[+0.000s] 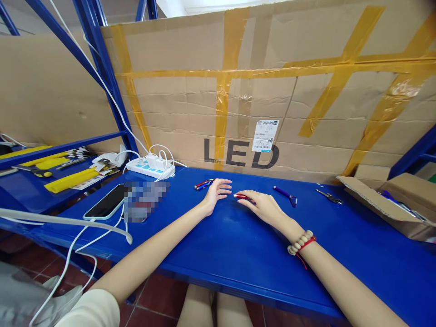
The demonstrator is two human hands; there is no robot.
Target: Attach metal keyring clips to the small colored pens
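Observation:
My left hand rests on the blue shelf top, fingers spread and holding nothing, just right of a red pen-like item and a blue one lying side by side. My right hand lies beside it with its fingertips closed on a small red pen-like item. A beaded bracelet with a red cord is on my right wrist. A purple pen-like item with a clip lies to the right of my right hand.
A taped cardboard sheet marked LED walls the back. White power strip with cables and a phone at left. Small metal tool and an open cardboard box at right. Yellow items on the left shelf.

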